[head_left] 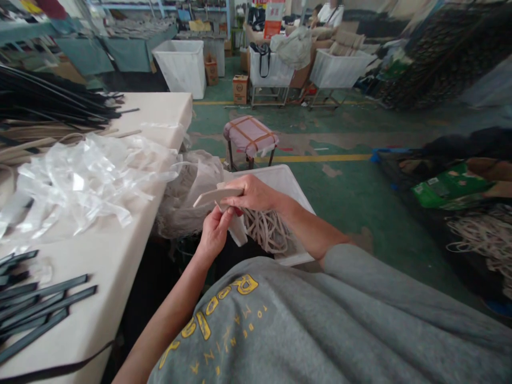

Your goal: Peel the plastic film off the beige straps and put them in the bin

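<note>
Close together in front of my body, both hands are on a flat beige strap point(208, 197). My right hand point(254, 193) is closed around it from above, and one stiff end sticks out to the left. Just below, my left hand point(215, 230) pinches it between thumb and fingers. A pale piece point(239, 233) hangs under the hands; whether it belongs to the same strap I cannot tell. Something small and red shows by my left fingertips, too little to name. Beneath the hands, a white bin point(294, 184) holds a tangle of beige straps point(270, 229).
On the left, a white-topped table point(132, 250) bears clear plastic strips point(88, 181), black straps point(48, 101) and short dark strips point(48, 304). A padded stool point(252, 133) stands ahead. White carts point(272, 66) are farther back. More straps point(486, 240) lie at right.
</note>
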`<state>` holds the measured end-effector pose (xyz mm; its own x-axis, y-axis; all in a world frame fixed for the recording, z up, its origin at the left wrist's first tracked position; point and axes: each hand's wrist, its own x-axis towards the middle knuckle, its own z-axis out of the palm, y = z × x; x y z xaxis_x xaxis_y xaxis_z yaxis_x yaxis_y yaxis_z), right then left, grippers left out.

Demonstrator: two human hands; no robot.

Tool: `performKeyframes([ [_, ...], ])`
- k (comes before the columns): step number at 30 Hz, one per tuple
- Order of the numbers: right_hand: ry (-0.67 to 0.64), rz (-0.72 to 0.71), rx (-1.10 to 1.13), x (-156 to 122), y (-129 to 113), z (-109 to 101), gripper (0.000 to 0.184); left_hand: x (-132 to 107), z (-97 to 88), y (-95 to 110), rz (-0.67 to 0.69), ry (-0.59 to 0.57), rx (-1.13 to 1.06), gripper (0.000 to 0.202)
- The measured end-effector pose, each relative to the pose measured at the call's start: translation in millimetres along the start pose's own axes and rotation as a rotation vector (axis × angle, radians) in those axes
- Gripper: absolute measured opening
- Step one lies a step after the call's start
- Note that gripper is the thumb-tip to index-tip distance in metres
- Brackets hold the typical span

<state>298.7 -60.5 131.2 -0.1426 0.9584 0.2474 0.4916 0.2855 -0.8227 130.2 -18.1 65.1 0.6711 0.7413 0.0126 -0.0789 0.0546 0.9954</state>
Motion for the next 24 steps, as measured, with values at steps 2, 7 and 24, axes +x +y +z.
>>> performKeyframes([
  [2, 0.085, 0.021, 0.032, -14, -1, -5, 0.030, -5, 7.6, -3, 0.045, -0.061, 0.120, 0.014],
  [7, 0.332, 0.087, 0.042, -49, 4, -20, 0.038, -16, 19.4, -37, 0.130, -0.245, 0.390, 0.024],
  [24, 0.480, 0.236, -0.163, -104, 70, -78, 0.035, -33, -43.2, -84, -0.060, 0.067, 0.499, 0.052],
])
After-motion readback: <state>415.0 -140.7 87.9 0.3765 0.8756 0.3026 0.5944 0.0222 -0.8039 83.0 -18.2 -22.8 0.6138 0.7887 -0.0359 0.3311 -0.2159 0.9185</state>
